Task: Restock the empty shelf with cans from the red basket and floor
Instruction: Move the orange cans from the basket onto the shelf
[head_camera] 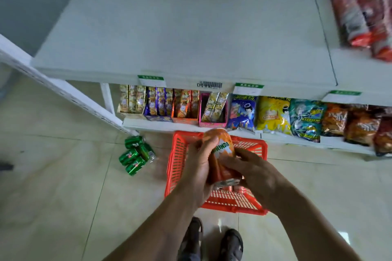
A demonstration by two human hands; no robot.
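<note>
Both hands' grip clasps orange can: left hand, right hand, above red basket.

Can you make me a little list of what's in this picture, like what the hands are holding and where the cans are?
held thing: orange can, over the red basket
left hand: grips the can's left side
right hand: grips the can's right side
green cans: lying on the floor, left of the basket
empty shelf: bare white top, nothing placed yet
lower shelf: snack boxes and chip bags
in the basket: more cans glimpsed under the hands, number unclear
</note>
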